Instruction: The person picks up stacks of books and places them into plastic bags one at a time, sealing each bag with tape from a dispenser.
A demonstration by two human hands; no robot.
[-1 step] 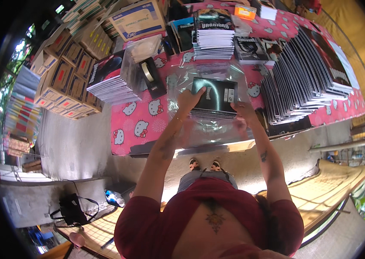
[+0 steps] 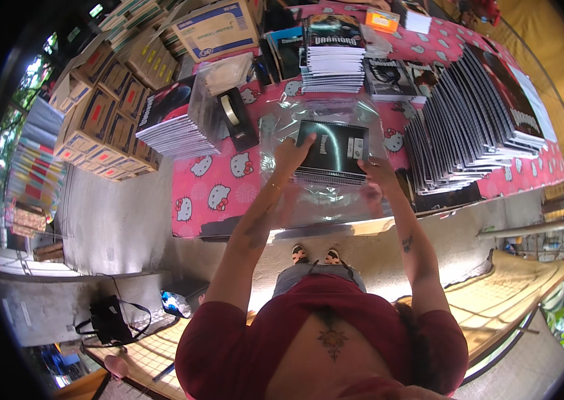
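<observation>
A small stack of dark spiral notebooks [image 2: 332,148] lies in the middle of the table, on clear plastic wrap [image 2: 328,205]. My left hand [image 2: 291,157] grips the stack's left edge, its thumb pressed on the glossy top cover. At the lower right corner, my right hand [image 2: 379,175] holds the stack with the thumb over its edge. The fingers beneath are partly hidden. Light glares across the cover, and wire coils show along the near side. Left of the stack stands a black tape dispenser [image 2: 237,123] with a roll of tape.
A tall leaning stack of spiral notebooks [image 2: 455,127] fills the table's right side. Other notebook piles stand at the left [image 2: 175,123] and far middle [image 2: 333,63]. Cardboard boxes [image 2: 98,127] rise beyond the left edge. A pink patterned cloth [image 2: 195,193] covers the table. An orange box [image 2: 382,20] sits far back.
</observation>
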